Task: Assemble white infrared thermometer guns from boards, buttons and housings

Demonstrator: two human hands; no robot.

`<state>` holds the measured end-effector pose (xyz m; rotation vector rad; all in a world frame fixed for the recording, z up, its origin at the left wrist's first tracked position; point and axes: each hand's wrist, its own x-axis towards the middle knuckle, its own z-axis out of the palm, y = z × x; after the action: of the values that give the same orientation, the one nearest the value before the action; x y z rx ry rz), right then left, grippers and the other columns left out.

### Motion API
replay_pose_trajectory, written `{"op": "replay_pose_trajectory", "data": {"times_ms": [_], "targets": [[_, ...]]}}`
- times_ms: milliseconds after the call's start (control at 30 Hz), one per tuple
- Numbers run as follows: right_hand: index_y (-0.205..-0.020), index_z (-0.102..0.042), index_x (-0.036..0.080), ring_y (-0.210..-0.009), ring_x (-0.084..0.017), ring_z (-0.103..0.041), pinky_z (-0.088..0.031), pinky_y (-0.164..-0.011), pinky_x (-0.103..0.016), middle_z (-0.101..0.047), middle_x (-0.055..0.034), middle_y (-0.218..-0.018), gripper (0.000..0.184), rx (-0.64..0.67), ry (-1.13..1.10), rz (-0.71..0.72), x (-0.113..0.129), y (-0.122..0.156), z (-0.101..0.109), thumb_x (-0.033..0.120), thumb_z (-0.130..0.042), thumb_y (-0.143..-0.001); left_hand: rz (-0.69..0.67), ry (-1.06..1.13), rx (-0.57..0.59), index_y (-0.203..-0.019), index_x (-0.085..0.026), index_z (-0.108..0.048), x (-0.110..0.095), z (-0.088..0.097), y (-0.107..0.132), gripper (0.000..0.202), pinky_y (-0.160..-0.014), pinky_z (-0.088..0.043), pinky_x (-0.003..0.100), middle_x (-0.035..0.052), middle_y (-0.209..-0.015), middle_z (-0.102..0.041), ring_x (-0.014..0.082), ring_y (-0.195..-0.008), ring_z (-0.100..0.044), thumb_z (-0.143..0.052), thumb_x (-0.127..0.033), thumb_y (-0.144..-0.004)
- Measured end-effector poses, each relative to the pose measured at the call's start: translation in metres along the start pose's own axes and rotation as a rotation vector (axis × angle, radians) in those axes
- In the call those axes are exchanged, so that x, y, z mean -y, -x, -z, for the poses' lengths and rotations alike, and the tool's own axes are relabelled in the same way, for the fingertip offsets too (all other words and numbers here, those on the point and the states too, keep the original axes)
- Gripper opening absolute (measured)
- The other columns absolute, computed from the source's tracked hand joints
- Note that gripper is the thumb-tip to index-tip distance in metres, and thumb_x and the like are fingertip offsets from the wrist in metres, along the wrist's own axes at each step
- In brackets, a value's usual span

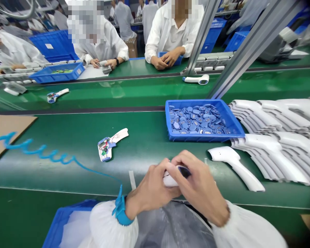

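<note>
Both my hands meet low in the middle of the view, over the near edge of the green conveyor belt. My left hand is closed round a white plastic shell. My right hand is curled over the same shell, fingers pressed on a dark oval part at its top. A blue antistatic strap circles my left wrist, and its coiled cord runs off to the left. A blue tray of several small blue parts sits just beyond my hands, to the right.
White handle shells are stacked at the right, one lying loose near my right hand. A half-assembled shell with exposed wiring lies on the belt. Cardboard is at the left. Other people in white coats work across the far belt.
</note>
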<state>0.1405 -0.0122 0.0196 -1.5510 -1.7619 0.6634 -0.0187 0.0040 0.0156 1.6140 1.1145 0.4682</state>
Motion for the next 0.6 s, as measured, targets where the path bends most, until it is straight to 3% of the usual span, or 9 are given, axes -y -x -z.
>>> {"op": "replay_pose_trajectory", "data": {"times_ms": [67, 167, 333, 467, 600], "targets": [[-0.062, -0.044, 0.021, -0.057, -0.011, -0.044, -0.035, -0.058, -0.028, -0.046, 0.0030, -0.062, 0.043, -0.145, 0.140, 0.060, 0.009, -0.008, -0.014, 0.044, -0.052, -0.097, -0.083, 0.027, 0.051, -0.088, -0.020, -0.057, -0.003, -0.005, -0.003, 0.009, -0.057, -0.037, 0.026, -0.0010, -0.079, -0.063, 0.0146, -0.067, -0.053, -0.062, -0.021, -0.080], [-0.057, -0.034, 0.021, -0.051, -0.009, -0.035, -0.027, -0.054, -0.029, -0.034, 0.0052, -0.055, 0.048, -0.266, 0.304, 0.157, 0.012, -0.013, -0.024, 0.038, -0.050, -0.099, -0.137, -0.053, 0.098, -0.084, -0.019, -0.058, -0.003, -0.013, -0.004, 0.004, -0.054, -0.034, 0.028, 0.0012, -0.070, -0.063, 0.0161, -0.060, -0.053, -0.056, -0.019, -0.081], [-0.055, -0.032, 0.020, -0.048, -0.008, -0.032, -0.026, -0.052, -0.028, -0.033, 0.0054, -0.052, 0.048, -0.404, 0.271, 0.209, 0.007, -0.007, -0.014, 0.025, -0.051, -0.099, -0.137, -0.365, -0.001, -0.110, -0.012, -0.059, 0.002, -0.028, -0.006, 0.036, -0.056, -0.038, 0.035, 0.0101, -0.078, -0.069, 0.0266, -0.061, -0.062, -0.060, -0.022, -0.076], [-0.058, -0.039, 0.021, -0.056, -0.011, -0.041, -0.030, -0.058, -0.029, -0.043, 0.0023, -0.056, 0.043, -0.340, 0.290, 0.175, 0.005, -0.004, -0.004, 0.027, -0.048, -0.100, -0.203, -0.348, 0.014, -0.115, -0.016, -0.057, 0.001, -0.030, -0.008, 0.034, -0.058, -0.042, 0.034, 0.0075, -0.081, -0.070, 0.0256, -0.064, -0.064, -0.059, -0.025, -0.082], [-0.055, -0.035, 0.021, -0.054, -0.012, -0.038, -0.027, -0.055, -0.030, -0.038, 0.0025, -0.053, 0.047, -0.296, 0.342, 0.233, 0.001, -0.006, -0.005, 0.028, -0.046, -0.100, -0.229, -0.329, 0.041, -0.108, -0.016, -0.061, 0.002, -0.037, -0.012, 0.029, -0.057, -0.042, 0.034, 0.0089, -0.080, -0.071, 0.0258, -0.064, -0.065, -0.057, -0.023, -0.080]]}}
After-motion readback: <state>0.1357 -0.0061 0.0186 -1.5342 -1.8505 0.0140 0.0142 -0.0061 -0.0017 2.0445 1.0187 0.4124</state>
